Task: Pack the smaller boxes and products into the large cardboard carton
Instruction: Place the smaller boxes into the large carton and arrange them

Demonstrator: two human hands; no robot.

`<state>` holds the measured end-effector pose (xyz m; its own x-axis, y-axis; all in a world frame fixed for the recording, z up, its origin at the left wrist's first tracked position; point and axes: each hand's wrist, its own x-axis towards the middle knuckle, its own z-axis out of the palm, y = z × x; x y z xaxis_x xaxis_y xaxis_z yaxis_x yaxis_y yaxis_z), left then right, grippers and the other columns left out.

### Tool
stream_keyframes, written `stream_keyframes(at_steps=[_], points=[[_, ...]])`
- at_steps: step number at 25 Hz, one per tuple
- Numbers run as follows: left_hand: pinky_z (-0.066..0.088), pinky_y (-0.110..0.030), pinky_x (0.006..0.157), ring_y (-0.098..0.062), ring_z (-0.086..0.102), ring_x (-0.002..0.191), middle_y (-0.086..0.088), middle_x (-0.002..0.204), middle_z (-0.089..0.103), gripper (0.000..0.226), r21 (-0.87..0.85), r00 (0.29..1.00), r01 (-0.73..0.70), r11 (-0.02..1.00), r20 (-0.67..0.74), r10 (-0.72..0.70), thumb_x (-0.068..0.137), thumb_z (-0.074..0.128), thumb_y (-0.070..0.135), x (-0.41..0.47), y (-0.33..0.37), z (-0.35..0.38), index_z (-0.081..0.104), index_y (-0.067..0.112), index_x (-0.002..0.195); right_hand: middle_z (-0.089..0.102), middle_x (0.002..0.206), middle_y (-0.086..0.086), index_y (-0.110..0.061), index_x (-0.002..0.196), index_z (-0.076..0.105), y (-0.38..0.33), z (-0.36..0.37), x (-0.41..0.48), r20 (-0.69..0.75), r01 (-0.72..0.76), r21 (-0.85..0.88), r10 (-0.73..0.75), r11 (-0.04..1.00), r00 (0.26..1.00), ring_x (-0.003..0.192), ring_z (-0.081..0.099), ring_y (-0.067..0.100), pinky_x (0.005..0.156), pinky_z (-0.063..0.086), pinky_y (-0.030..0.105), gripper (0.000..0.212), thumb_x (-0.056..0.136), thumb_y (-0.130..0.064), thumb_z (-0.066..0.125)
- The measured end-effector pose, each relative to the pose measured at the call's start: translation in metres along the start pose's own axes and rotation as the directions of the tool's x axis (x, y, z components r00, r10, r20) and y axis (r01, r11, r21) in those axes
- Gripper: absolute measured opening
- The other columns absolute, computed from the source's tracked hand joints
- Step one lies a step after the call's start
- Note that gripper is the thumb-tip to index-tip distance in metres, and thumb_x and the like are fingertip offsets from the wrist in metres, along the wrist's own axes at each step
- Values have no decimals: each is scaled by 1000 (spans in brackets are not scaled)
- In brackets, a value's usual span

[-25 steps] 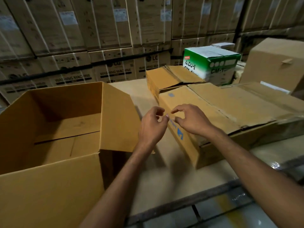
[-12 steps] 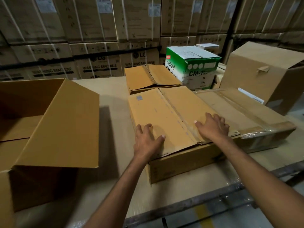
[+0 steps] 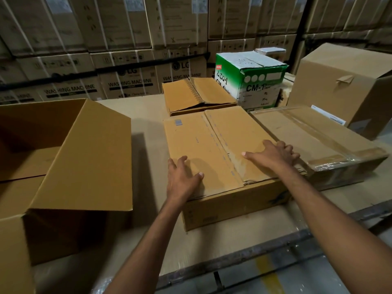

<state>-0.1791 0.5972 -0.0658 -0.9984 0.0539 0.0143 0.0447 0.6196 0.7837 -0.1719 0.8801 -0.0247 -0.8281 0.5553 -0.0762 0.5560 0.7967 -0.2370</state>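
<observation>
The large open carton (image 3: 84, 158) stands at the left with its right flap sticking out over the table. A flat brown box (image 3: 203, 145) with closed flaps lies in the middle. My left hand (image 3: 183, 179) rests palm down on its near left corner, fingers spread. My right hand (image 3: 275, 154) lies flat on its right flap, fingertips curled over the right edge where the box meets a taped box (image 3: 314, 139). Neither hand has lifted anything.
Behind the flat box sits a smaller brown box (image 3: 197, 95). A green and white box (image 3: 252, 79) marked CM-1 and a tall brown box (image 3: 345, 81) stand at the back right. Stacked washing-machine cartons (image 3: 127, 49) wall off the far side. The table edge (image 3: 233, 257) runs near me.
My hands went from meeting in the air in front of the box down onto its top, left on the near corner, right on the right flap. The view swung right.
</observation>
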Motion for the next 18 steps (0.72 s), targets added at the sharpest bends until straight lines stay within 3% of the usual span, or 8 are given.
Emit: stream_keyframes(at_steps=[3, 5, 8, 12, 14, 16, 18], points=[[48, -52, 106, -32, 44, 137, -6, 157, 33, 90, -14, 997, 70, 997, -44, -71, 83, 80, 46, -2, -21, -33, 32, 20, 154, 32, 160, 19, -30, 152, 40, -7, 9, -16, 21, 44, 19, -44, 999, 999, 146, 25, 45, 114, 25, 57, 95, 78, -87, 56], [48, -48, 106, -32, 50, 134, -8, 152, 45, 98, -93, 987, 163, 982, -1, -163, 80, 81, 52, -3, -35, -51, 27, 16, 154, 33, 162, 16, -31, 156, 36, -2, 13, -20, 59, 24, 108, -30, 994, 998, 147, 27, 44, 114, 27, 57, 98, 78, -84, 61], [52, -48, 102, -32, 58, 123, -11, 138, 58, 94, -170, 958, 285, 943, 77, -276, 75, 80, 62, -11, -43, -55, 38, 14, 144, 33, 165, 9, -31, 162, 26, 2, 20, -28, 95, 1, 246, -25, 969, 995, 149, 32, 39, 114, 33, 55, 104, 79, -82, 63], [55, -42, 94, -29, 62, 115, -6, 125, 64, 82, -150, 977, 209, 966, -13, -213, 75, 79, 65, -16, -35, -68, 50, 15, 133, 44, 160, 4, -28, 155, 42, -7, 5, -54, -18, 58, 319, -55, 946, 998, 143, 43, 34, 110, 38, 50, 93, 79, -77, 65], [56, -40, 90, -26, 65, 110, -1, 118, 66, 87, -165, 988, 145, 976, -24, -151, 67, 78, 71, -12, -27, -87, 55, 15, 130, 51, 155, 2, -28, 148, 53, -11, -18, -71, -54, 77, 366, -61, 927, 997, 138, 49, 30, 107, 39, 44, 88, 75, -75, 70], [59, -46, 91, -25, 67, 107, -1, 117, 69, 95, -192, 995, 89, 977, -15, -94, 57, 77, 77, -7, -20, -107, 58, 17, 128, 57, 149, 1, -28, 140, 62, -14, -46, -91, -93, 99, 368, -69, 925, 993, 133, 54, 29, 98, 41, 38, 74, 78, -66, 76], [58, -47, 94, -24, 65, 111, 1, 122, 66, 92, -236, 999, 9, 972, -28, -16, 63, 82, 69, -9, -6, -127, 55, 18, 134, 59, 147, 0, -31, 135, 66, -15, -71, -110, -172, 128, 356, -69, 926, 983, 130, 56, 29, 91, 41, 37, 67, 78, -66, 77]])
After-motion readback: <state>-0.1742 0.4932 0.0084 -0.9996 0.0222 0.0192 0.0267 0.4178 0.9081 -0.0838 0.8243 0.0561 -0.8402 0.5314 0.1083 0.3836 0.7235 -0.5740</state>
